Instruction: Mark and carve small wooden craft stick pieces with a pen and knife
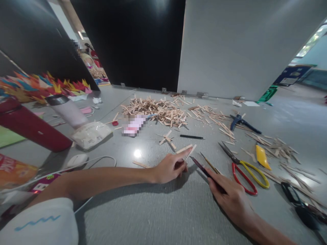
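Pressing a thin wooden stick (188, 152) flat on the bench (158, 211), left hand (170, 167) has fingers closed on it. Right hand (231, 197) grips a dark blade tool (201, 167) w/ tip v. near those fingers; a slip could cut them or snap the stick.

A pixelated patch hides the pink item (134, 126) by the stick pile (155, 110), another masks a distant figure (78, 47); black pliers (302, 206) and orange packet (12, 170) run off the frame's edges.
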### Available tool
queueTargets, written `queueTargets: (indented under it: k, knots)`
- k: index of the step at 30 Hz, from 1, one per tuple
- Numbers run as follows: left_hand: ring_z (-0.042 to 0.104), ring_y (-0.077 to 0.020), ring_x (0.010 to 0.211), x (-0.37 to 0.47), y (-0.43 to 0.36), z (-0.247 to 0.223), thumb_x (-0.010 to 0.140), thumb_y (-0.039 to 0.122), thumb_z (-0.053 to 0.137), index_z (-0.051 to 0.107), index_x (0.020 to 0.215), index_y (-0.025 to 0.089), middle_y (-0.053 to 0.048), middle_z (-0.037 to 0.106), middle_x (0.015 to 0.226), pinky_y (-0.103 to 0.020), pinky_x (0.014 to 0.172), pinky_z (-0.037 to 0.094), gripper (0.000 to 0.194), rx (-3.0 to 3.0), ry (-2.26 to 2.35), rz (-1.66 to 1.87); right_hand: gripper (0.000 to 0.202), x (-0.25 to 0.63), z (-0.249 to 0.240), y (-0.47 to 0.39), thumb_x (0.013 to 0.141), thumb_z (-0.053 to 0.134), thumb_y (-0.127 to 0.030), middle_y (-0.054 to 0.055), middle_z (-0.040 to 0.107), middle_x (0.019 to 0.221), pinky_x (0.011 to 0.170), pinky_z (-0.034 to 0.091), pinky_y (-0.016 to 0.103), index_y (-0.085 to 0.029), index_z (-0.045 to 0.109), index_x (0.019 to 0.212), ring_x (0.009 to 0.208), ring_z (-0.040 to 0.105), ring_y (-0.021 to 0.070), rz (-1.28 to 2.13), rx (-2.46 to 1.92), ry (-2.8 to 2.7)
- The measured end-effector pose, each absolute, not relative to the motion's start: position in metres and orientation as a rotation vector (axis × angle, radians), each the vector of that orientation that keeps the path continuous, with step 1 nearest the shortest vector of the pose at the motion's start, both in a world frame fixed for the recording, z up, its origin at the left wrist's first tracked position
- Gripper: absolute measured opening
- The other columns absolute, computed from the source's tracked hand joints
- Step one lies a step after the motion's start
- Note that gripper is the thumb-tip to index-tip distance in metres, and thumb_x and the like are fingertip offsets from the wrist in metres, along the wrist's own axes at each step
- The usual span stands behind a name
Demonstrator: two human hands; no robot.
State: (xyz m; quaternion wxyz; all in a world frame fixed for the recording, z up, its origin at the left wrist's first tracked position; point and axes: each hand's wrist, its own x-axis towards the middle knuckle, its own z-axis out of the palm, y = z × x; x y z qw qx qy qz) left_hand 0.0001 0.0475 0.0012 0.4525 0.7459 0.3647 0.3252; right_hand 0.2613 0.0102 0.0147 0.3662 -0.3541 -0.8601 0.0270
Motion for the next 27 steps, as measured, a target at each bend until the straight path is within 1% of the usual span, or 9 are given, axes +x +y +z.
queueTargets:
  k: [3, 7, 8, 11, 13, 16, 18, 23, 27]
  knots:
    - [0.060, -0.0098, 0.057, -0.0004, 0.0473, 0.0000, 0.102, 0.017, 0.052, 0.030, 0.173, 0.015, -0.004, 0.077, 0.083, -0.020, 0.064, 0.051, 0.074, 1.902, 0.888, 0.808, 0.038, 0.2622, 0.0154, 0.0097, 0.117, 0.045, -0.027, 0.009, 0.086, 0.091, 0.058, 0.063, 0.024, -0.013, 0.077, 0.131, 0.067, 0.081, 0.0182, 0.029, -0.888, -2.222]
    - [0.066, -0.0131, 0.068, -0.0017, 0.0466, -0.0006, 0.104, 0.021, 0.049, 0.033, 0.172, 0.009, -0.003, 0.074, 0.078, -0.022, 0.072, 0.053, 0.070, 2.012, 0.852, 0.842, 0.037, 0.2634, 0.0149, 0.0083, 0.117, 0.045, -0.023, 0.009, 0.085, 0.094, 0.061, 0.063, 0.025, -0.014, 0.072, 0.141, 0.070, 0.081, 0.0180, -0.086, -0.852, -2.250]
    - [0.065, -0.0132, 0.068, -0.0021, 0.0464, -0.0007, 0.105, 0.022, 0.048, 0.033, 0.171, 0.009, -0.003, 0.073, 0.076, -0.022, 0.072, 0.053, 0.069, 2.035, 0.849, 0.848, 0.038, 0.2633, 0.0150, 0.0079, 0.116, 0.045, -0.022, 0.009, 0.085, 0.096, 0.061, 0.063, 0.025, -0.014, 0.070, 0.144, 0.071, 0.081, 0.0179, -0.116, -0.839, -2.260]
    - [0.057, -0.0114, 0.060, -0.0029, 0.0461, -0.0004, 0.106, 0.024, 0.048, 0.034, 0.171, 0.008, 0.000, 0.070, 0.072, -0.021, 0.068, 0.050, 0.068, 2.077, 0.874, 0.835, 0.040, 0.2621, 0.0162, 0.0068, 0.116, 0.046, -0.019, 0.008, 0.085, 0.096, 0.059, 0.063, 0.026, -0.013, 0.064, 0.151, 0.069, 0.080, 0.0171, -0.192, -0.803, -2.284]
    - [0.056, -0.0113, 0.060, -0.0033, 0.0463, 0.0002, 0.107, 0.024, 0.048, 0.035, 0.171, 0.010, 0.000, 0.072, 0.073, -0.021, 0.068, 0.051, 0.067, 2.075, 0.881, 0.814, 0.042, 0.2613, 0.0170, 0.0063, 0.116, 0.045, -0.018, 0.008, 0.085, 0.095, 0.058, 0.062, 0.026, -0.012, 0.059, 0.156, 0.069, 0.081, 0.0173, -0.241, -0.792, -2.292]
    - [0.061, -0.0124, 0.065, -0.0037, 0.0466, 0.0009, 0.108, 0.024, 0.047, 0.032, 0.172, 0.011, -0.004, 0.077, 0.080, -0.023, 0.073, 0.054, 0.068, 2.048, 0.852, 0.799, 0.048, 0.2607, 0.0172, 0.0061, 0.116, 0.045, -0.016, 0.008, 0.085, 0.098, 0.060, 0.062, 0.026, -0.013, 0.051, 0.164, 0.072, 0.081, 0.0176, -0.279, -0.783, -2.274]
    - [0.062, -0.0120, 0.066, -0.0039, 0.0469, 0.0007, 0.108, 0.025, 0.048, 0.030, 0.173, 0.011, -0.005, 0.078, 0.083, -0.022, 0.074, 0.054, 0.068, 2.043, 0.832, 0.796, 0.051, 0.2606, 0.0168, 0.0062, 0.116, 0.046, -0.016, 0.008, 0.086, 0.100, 0.060, 0.062, 0.026, -0.015, 0.048, 0.166, 0.071, 0.081, 0.0175, -0.272, -0.780, -2.260]
    - [0.062, -0.0109, 0.063, -0.0039, 0.0483, -0.0019, 0.108, 0.024, 0.048, 0.033, 0.171, 0.009, -0.004, 0.076, 0.080, -0.020, 0.072, 0.054, 0.067, 2.061, 0.782, 0.827, 0.049, 0.2612, 0.0166, 0.0061, 0.115, 0.046, -0.016, 0.008, 0.085, 0.096, 0.061, 0.062, 0.024, -0.014, 0.053, 0.163, 0.071, 0.080, 0.0170, -0.248, -0.776, -2.263]
    - [0.064, -0.0102, 0.066, -0.0041, 0.0492, -0.0020, 0.107, 0.021, 0.045, 0.040, 0.169, 0.008, -0.003, 0.075, 0.080, -0.020, 0.075, 0.054, 0.063, 2.067, 0.736, 0.872, 0.044, 0.2643, 0.0159, 0.0055, 0.115, 0.047, -0.018, 0.008, 0.085, 0.096, 0.060, 0.062, 0.023, -0.014, 0.060, 0.157, 0.071, 0.080, 0.0161, -0.230, -0.778, -2.268]
